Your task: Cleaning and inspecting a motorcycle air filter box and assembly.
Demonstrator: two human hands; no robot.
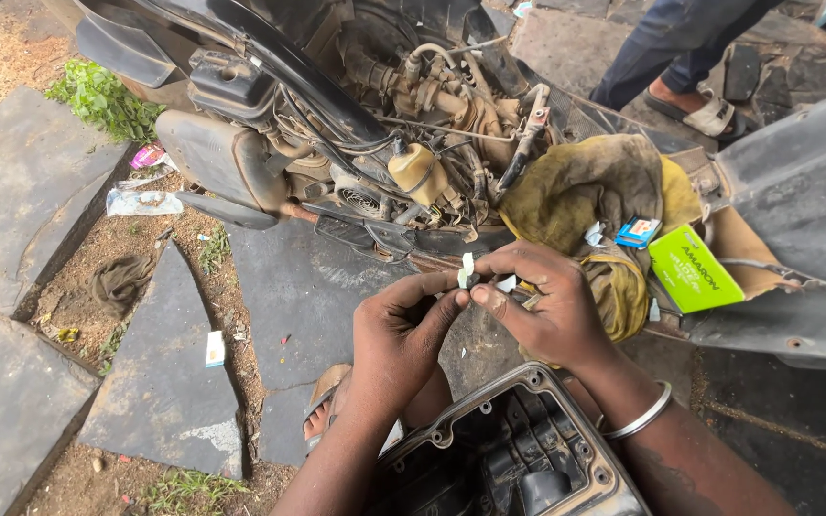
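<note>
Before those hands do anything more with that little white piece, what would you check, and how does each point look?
1. Small white piece pinched by both hands: ok.
2. Left hand and right hand unobstructed: ok.
3. Black metal cover lying open-side up below the hands: ok.
4. Yellow rag keeping off the hands: ok.
5. Whether the piece is intact: cannot tell.

A small pale plastic piece (467, 270) is pinched between the left hand (402, 330) and right hand (545, 304). The stripped black scooter engine (375, 124) is found at twelve o'clock, the flat green packet (693, 270) at three, the open black metal casing (509, 459) at six.
</note>
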